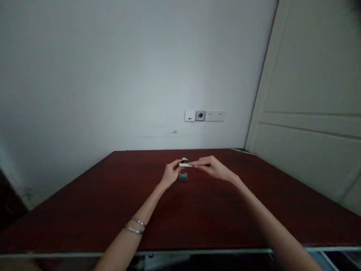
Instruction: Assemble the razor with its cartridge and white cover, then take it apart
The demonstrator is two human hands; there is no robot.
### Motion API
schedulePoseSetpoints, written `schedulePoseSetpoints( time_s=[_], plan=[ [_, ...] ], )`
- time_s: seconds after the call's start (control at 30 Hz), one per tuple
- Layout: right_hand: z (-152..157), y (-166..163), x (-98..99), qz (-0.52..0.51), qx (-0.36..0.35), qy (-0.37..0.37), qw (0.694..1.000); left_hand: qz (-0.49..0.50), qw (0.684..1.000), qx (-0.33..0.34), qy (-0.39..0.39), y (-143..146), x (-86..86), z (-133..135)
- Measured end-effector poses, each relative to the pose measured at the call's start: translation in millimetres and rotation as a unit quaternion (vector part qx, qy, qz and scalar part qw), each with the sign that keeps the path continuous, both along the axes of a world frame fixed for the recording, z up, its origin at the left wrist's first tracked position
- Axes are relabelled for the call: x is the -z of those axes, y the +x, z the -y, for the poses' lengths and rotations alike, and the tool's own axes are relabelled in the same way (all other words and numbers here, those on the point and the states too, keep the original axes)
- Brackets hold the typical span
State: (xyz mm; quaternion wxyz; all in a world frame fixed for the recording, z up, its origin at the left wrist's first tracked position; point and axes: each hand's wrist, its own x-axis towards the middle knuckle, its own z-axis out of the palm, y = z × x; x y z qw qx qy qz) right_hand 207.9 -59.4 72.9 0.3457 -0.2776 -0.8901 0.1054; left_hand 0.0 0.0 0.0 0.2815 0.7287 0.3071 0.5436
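A slim white bar-like piece (184, 165) is held level above the middle of the table, too small to name. My right hand (213, 166) pinches its right end between thumb and fingers. Around its left end, the thumb and fingers of my left hand (170, 173) close in a pinch. Just behind the bar is a small black-and-white thing (184, 159), whose kind I cannot make out; whether my left fingers touch it is unclear. Below the bar, a small flat dark box (183, 177) with a pinkish and greenish top lies on the table, close to my left thumb.
The dark red tabletop (113, 203) reaches back to a pale wall (141, 75). Wall sockets and switches (204, 116) sit above its far edge. On the right stands a panelled whitish door or cabinet side (310, 94). A light strip (211, 250) edges the table's front.
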Motion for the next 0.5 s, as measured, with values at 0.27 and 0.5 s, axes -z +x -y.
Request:
schedulePoseSetpoints(
  time_s=[0.27,0.5],
  plan=[
    [0.9,0.6,-5.6,-0.043,0.027,-0.03,0.998,-0.011,1.0,0.009,-0.021,0.3,5.8,-1.5],
    [3.0,3.8,-6.4,-0.052,0.012,-0.055,0.997,-0.005,1.0,0.022,-0.015,2.4,5.4,-0.9]
  ],
)
